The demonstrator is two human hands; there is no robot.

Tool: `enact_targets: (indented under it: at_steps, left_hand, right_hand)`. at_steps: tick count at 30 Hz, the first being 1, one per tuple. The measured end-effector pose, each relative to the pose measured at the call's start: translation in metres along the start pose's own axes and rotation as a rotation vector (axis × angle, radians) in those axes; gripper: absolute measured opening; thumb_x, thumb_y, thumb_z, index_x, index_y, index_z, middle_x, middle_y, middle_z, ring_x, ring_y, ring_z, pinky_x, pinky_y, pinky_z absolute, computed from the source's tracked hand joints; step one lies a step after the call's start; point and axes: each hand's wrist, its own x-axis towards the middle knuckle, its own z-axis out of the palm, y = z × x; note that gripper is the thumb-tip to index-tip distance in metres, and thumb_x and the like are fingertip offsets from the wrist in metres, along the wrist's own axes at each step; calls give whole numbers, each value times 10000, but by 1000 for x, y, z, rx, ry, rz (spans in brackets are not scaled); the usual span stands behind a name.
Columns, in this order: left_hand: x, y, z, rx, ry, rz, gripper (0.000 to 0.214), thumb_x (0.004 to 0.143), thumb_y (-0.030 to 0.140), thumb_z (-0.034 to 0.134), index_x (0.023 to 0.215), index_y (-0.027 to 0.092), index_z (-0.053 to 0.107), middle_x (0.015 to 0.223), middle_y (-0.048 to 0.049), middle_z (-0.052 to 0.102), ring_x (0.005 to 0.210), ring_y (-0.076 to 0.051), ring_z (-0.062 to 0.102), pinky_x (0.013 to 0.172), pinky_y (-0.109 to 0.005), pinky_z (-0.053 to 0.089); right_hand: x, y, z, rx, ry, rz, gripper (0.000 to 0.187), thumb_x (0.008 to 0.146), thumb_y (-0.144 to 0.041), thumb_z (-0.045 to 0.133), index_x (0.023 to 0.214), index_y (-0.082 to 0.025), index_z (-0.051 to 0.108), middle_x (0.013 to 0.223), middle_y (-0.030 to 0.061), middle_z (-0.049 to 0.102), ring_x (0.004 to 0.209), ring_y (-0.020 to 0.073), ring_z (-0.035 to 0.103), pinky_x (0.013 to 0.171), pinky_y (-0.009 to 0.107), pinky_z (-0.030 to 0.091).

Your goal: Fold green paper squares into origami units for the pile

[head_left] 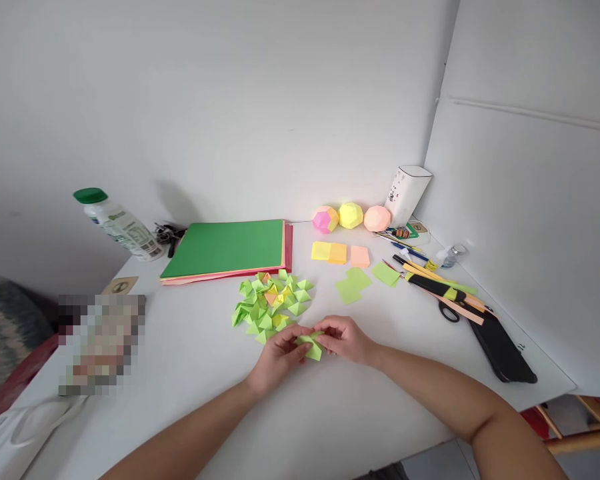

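Between my two hands is a small light-green paper piece (314, 350), partly folded, with part of it hidden by my fingers. My left hand (280, 353) pinches its left side, thumb on top. The fingers of my right hand (344, 339) close on its upper right edge. Just beyond my left hand lies a heap of folded paper units (267, 307), mostly green with a few yellow and orange ones. Flat green paper squares (349, 287) rest on the table past my right hand.
A stack of coloured paper (235, 247) lies at the back left, near a tilted-looking white bottle (125, 230). Three faceted paper balls (351, 215) line the wall, with sticky-note pads (329, 252) in front. A cutter (433, 285), scissors (449, 311) and a black phone-like object (503, 347) lie right.
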Motion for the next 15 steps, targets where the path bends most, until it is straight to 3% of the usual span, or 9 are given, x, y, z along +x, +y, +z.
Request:
enact_targets:
  at_steps: [15]
  left_hand:
    - [-1, 4, 1, 21, 3, -18, 220, 712, 338, 660, 867, 184, 629, 770, -11, 591, 585, -103, 523, 536, -246, 488]
  right_hand:
    - [-1, 2, 4, -56, 21, -55, 224, 790, -338, 587, 896, -146, 632, 601, -20, 525, 499, 88, 486, 461, 214, 401]
